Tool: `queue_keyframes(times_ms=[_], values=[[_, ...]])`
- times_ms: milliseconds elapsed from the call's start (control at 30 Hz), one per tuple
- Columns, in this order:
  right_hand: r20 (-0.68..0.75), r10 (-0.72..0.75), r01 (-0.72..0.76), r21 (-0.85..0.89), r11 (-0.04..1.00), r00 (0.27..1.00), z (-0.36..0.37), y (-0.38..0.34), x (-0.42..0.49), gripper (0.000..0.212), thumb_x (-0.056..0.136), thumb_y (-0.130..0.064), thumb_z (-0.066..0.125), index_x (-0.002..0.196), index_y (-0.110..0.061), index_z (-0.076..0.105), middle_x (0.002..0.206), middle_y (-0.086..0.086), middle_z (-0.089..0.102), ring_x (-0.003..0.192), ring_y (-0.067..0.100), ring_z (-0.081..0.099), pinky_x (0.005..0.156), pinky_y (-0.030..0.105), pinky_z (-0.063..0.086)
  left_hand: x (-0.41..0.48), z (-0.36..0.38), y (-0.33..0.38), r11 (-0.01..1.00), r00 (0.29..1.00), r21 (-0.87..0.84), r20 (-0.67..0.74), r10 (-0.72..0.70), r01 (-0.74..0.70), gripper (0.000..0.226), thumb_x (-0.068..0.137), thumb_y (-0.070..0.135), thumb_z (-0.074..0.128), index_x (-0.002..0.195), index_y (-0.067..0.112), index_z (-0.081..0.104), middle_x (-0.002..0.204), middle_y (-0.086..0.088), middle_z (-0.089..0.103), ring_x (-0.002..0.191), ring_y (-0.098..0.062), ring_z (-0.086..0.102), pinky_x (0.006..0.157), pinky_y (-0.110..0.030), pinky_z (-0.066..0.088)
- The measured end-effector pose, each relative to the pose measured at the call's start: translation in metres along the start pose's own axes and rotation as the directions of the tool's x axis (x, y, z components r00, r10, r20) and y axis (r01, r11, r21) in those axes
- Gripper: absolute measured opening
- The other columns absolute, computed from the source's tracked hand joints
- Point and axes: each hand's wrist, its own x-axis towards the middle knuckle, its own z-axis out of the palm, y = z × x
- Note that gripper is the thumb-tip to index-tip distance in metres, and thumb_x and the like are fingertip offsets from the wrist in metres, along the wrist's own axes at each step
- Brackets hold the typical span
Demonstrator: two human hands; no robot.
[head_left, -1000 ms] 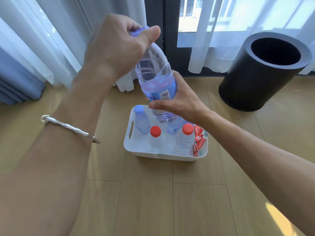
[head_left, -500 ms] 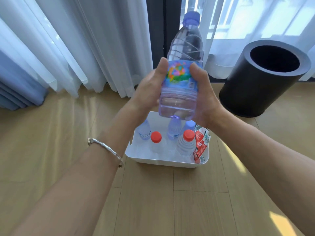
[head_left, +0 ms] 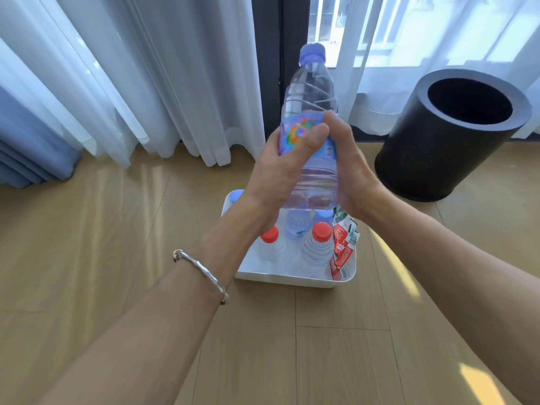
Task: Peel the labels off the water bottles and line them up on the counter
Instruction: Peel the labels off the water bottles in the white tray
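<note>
Holding a water bottle [head_left: 310,171] upright between both hands, the person keeps it raised above a white bin [head_left: 292,277] that stands on the wooden floor [head_left: 117,229]. The left hand [head_left: 280,176] wraps the lower body of the bottle, its thumb [head_left: 311,138] laid across the colourful label [head_left: 292,133]; this grip is clamped on the bottle and steadies it, probably so that the label can be worked loose. The right hand [head_left: 349,168] closes on the opposite side, fingertips at the label's upper edge, a likely starting point for peeling. Lifting the bottle clear of the bin gives both hands free access round its girth.

The bottle is clear ribbed plastic with a pale blue cap [head_left: 312,54]; it appears full, and its label is intact, wrapped round the middle. In the bin stand other bottles, two with red caps [head_left: 321,231], already bare of labels, beside crumpled red labels [head_left: 343,247] at the right wall. A black cylindrical waste bin [head_left: 438,159] stands near, to the right. No counter is visible.
</note>
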Motion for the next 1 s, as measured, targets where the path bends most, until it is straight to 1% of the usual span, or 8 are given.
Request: queue_keyframes(times_ms=[133, 200, 300, 600, 733, 867, 933, 1000], values=[[-0.104, -0.081, 0.079, -0.031, 0.996, 0.991, 0.006, -0.007, 0.000, 0.030, 0.094, -0.038, 0.053, 0.102, -0.011, 0.063, 0.086, 0.005, 0.070, 0.082, 0.020, 0.070, 0.077, 0.032, 0.059, 0.002, 0.000, -0.004, 0.919, 0.987, 0.367, -0.013, 0.162, -0.146, 0.071, 0.081, 0.052, 0.066, 0.139, 0.021, 0.040, 0.117, 0.000, 0.064, 0.102, -0.016, 0.067, 0.086, -0.037, 0.057], [-0.154, -0.059, 0.061, 0.008, 0.998, 0.986, 0.008, -0.009, 0.001, 0.029, 0.096, -0.037, 0.052, 0.102, -0.011, 0.063, 0.087, 0.008, 0.070, 0.081, 0.022, 0.069, 0.077, 0.034, 0.060, 0.001, 0.001, -0.007, 0.870, 0.982, 0.463, -0.004, 0.191, -0.167, 0.080, 0.084, 0.059, 0.059, 0.149, 0.027, 0.025, 0.127, 0.006, 0.059, 0.109, -0.011, 0.063, 0.092, -0.031, 0.054], [-0.195, -0.020, 0.028, 0.038, 0.999, 0.981, 0.008, -0.006, 0.003, 0.037, 0.093, -0.041, 0.056, 0.108, -0.008, 0.062, 0.091, 0.012, 0.069, 0.083, 0.027, 0.070, 0.080, 0.039, 0.059, -0.003, 0.003, -0.010, 0.824, 0.979, 0.542, -0.014, 0.204, -0.164, 0.073, 0.093, 0.049, 0.050, 0.153, 0.027, 0.015, 0.121, 0.012, 0.054, 0.104, -0.004, 0.059, 0.080, -0.009, 0.049], [-0.148, 0.052, -0.020, 0.211, 0.977, 0.988, -0.005, -0.007, 0.001, 0.047, 0.095, -0.052, 0.041, 0.101, -0.009, 0.059, 0.077, 0.006, 0.067, 0.070, 0.017, 0.068, 0.074, 0.035, 0.059, 0.002, -0.004, -0.016, 0.846, 0.917, 0.481, -0.184, 0.355, -0.231, 0.033, 0.097, 0.029, 0.052, 0.123, 0.012, 0.065, 0.106, 0.001, 0.072, 0.093, -0.009, 0.068, 0.075, -0.020, 0.058], [-0.090, 0.038, -0.014, 0.262, 0.965, 0.995, 0.000, -0.007, -0.003, 0.047, 0.096, -0.051, 0.034, 0.088, -0.013, 0.061, 0.068, 0.002, 0.067, 0.062, 0.013, 0.066, 0.066, 0.030, 0.058, 0.004, 0.001, -0.014, 0.920, 0.934, 0.348, -0.234, 0.271, -0.180, 0.026, 0.100, 0.029, 0.047, 0.108, 0.011, 0.064, 0.092, 0.003, 0.067, 0.083, -0.009, 0.067, 0.070, -0.020, 0.057], [-0.062, -0.001, 0.019, 0.294, 0.956, 0.998, 0.004, -0.004, -0.002, 0.046, 0.096, -0.047, 0.036, 0.083, -0.012, 0.063, 0.067, 0.003, 0.067, 0.061, 0.014, 0.065, 0.066, 0.029, 0.057, 0.005, 0.000, -0.013, 1.000, 1.000, 0.012, 0.018, -0.003, 0.003, 0.055, 0.090, 0.056, 0.050, 0.114, 0.006, 0.055, 0.106, -0.016, 0.068, 0.097, -0.029, 0.069, 0.082, -0.042, 0.059], [-0.056, -0.006, 0.020, 0.255, 0.967, 0.998, 0.005, -0.003, -0.002, 0.046, 0.096, -0.046, 0.036, 0.083, -0.013, 0.065, 0.068, 0.003, 0.067, 0.062, 0.014, 0.066, 0.066, 0.029, 0.057, 0.004, -0.002, -0.014, 0.996, 0.994, 0.084, 0.101, -0.038, 0.029, 0.074, 0.077, 0.060, 0.063, 0.125, 0.006, 0.048, 0.113, -0.019, 0.066, 0.100, -0.032, 0.068, 0.083, -0.043, 0.058], [-0.096, 0.016, 0.000, 0.163, 0.987, 0.995, 0.003, 0.001, -0.001, 0.045, 0.098, -0.047, 0.035, 0.089, -0.014, 0.064, 0.068, 0.002, 0.069, 0.063, 0.014, 0.068, 0.064, 0.028, 0.059, 0.004, -0.003, -0.016, 0.982, 0.995, 0.186, 0.095, -0.041, 0.022, 0.062, 0.080, 0.047, 0.068, 0.125, 0.009, 0.049, 0.112, -0.015, 0.066, 0.097, -0.028, 0.069, 0.080, -0.036, 0.059]])
